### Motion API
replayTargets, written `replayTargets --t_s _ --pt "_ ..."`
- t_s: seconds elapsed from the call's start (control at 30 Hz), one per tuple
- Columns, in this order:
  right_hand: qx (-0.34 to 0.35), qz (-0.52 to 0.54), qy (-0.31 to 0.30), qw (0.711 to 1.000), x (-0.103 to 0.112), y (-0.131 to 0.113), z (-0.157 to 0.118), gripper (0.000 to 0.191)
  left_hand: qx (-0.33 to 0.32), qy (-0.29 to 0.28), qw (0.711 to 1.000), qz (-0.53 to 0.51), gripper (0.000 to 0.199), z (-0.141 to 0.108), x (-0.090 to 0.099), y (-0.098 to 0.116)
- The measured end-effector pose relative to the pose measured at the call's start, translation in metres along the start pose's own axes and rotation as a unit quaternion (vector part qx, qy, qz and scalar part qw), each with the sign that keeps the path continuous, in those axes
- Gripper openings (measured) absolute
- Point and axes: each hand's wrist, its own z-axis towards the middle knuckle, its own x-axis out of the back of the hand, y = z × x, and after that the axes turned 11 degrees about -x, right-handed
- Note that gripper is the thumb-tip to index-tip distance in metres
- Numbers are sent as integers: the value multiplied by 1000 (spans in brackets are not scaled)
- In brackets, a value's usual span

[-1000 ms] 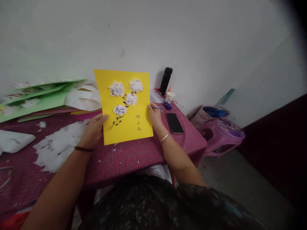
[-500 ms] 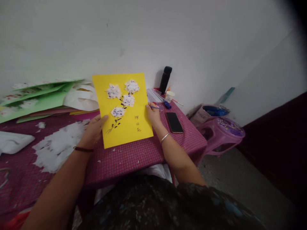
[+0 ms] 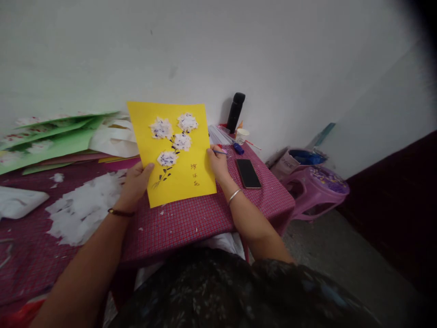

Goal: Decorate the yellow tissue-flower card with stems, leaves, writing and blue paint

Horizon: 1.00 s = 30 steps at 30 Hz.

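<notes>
A yellow sheet of paper [image 3: 160, 177] is held up over the table, tilted towards me. It bears several white paper flowers [image 3: 168, 158] speckled with blue, dark painted leaves and stems, and handwritten characters at its lower right. My left hand [image 3: 136, 178] is closed on the sheet's lower left edge, thumb in front. My right hand [image 3: 218, 164] grips the right edge and also holds a thin blue paintbrush [image 3: 221, 152], whose shaft sticks out to the right. The fingers behind the paper are hidden.
On the checked tablecloth [image 3: 180, 223] lie white paper scraps [image 3: 82, 209], a phone [image 3: 248, 173] and a blue object [image 3: 238, 148]. A black bottle [image 3: 235, 113] and paper cup [image 3: 242, 135] stand by the wall. Green sheets [image 3: 75, 136] lie left; a pink stool [image 3: 307, 196] stands right.
The yellow sheet has tilted slightly, its upper left corner and lower edge shifting up a little. Both hands keep their hold on it.
</notes>
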Motion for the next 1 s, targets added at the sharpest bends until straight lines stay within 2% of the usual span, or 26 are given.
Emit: replayTargets --t_s 0.13,0.33,0.5,0.63,0.77,1.0 --pt "-7 44 -10 999 -2 -1 -3 25 -16 9 1000 18 33 5 4 -6" --pt "-35 36 -27 998 -5 -7 -14 27 -17 53 998 9 34 7 3 -3" --pt "-32 23 -44 998 -6 -7 -17 25 -20 86 996 -9 18 9 3 0" --pt "-39 -9 -37 999 -7 -6 -15 24 -29 88 996 -19 13 8 2 4" --pt "-41 7 -40 998 -6 -6 -15 24 -37 91 994 -38 14 5 -3 9" --pt "-49 17 -36 998 -8 -9 -16 28 -14 93 991 -92 16 -1 -7 25"
